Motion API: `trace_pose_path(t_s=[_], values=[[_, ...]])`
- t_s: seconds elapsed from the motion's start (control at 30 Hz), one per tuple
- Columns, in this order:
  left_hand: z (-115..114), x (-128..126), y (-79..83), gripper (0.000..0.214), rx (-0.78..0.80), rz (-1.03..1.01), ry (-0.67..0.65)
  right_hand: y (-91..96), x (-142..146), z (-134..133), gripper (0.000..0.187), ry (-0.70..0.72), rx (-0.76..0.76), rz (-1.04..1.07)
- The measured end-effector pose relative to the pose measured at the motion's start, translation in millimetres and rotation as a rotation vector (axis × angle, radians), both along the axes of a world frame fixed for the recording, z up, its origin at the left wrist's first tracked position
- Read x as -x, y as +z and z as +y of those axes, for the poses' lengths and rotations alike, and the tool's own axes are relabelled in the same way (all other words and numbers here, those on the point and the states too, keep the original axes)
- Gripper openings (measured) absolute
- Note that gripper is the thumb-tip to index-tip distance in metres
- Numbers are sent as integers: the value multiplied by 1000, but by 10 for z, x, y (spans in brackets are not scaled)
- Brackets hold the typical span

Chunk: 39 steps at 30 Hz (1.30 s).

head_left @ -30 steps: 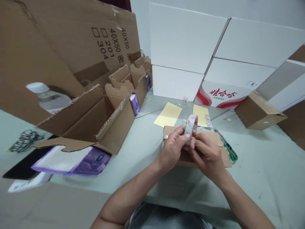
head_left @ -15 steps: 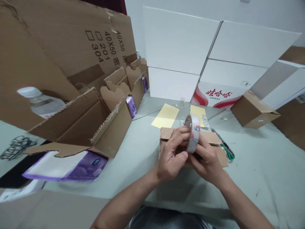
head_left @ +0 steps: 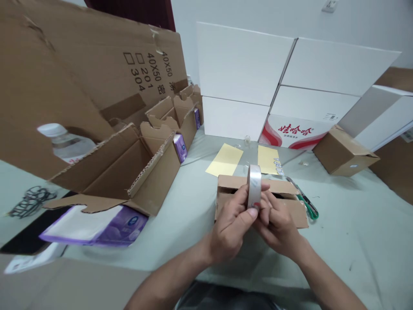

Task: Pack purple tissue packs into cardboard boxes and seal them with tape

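**Gripped tight and upright!**
Left hand (head_left: 230, 230) and right hand (head_left: 279, 228) clasp the tape roll (head_left: 254, 186) just above a small carton (head_left: 292, 217); scissors (head_left: 308, 206) beside it, yellow sheets (head_left: 224, 160) beyond, open cardboard box (head_left: 151, 172) and tissue pack (head_left: 97, 226) left, white cartons (head_left: 241, 64) behind, on pale cloth (head_left: 355, 241).

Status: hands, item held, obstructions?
Left hand, right hand: both gripping a silver-white tape roll. Open brown cardboard box just beyond the hands. Green-handled scissors right of box, untouched.
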<state>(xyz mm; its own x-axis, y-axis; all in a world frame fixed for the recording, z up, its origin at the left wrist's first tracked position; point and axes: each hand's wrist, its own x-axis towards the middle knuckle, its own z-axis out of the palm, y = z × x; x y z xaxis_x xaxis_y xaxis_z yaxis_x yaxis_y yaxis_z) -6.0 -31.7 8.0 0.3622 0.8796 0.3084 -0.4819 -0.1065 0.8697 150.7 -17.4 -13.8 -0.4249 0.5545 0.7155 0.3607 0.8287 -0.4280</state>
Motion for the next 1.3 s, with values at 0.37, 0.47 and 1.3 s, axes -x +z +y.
trace_pose_path(t_s=[0.37, 0.47, 1.3], values=[[-16, -38, 118, 26, 69, -100, 21, -45, -7, -21, 22, -125, -136, -15], [-6, -24, 136, 25, 117, -123, -7, -46, -4, -42, 27, -201, -177, -49], [-84, 53, 23, 22, -159, 181, 95, 74, -58, -164, 22, -98, 154, 203]])
